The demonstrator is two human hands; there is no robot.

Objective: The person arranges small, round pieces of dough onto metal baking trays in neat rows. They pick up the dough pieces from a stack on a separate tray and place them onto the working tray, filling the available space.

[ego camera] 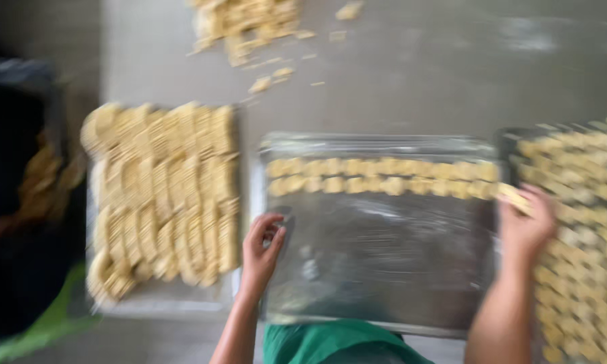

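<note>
Head view, blurred: left hand [262, 246] grips the shiny metal baking tray [384, 269] by its edge, seemingly steadying it; right hand [526, 222] pinches a pale square biscuit [514, 195] beside the tray's two biscuit rows [381, 176].

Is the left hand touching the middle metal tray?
Touching. The head view, though blurred, shows the left hand lying on the left edge of the middle tray, fingers curled over its rim with no gap.
</note>
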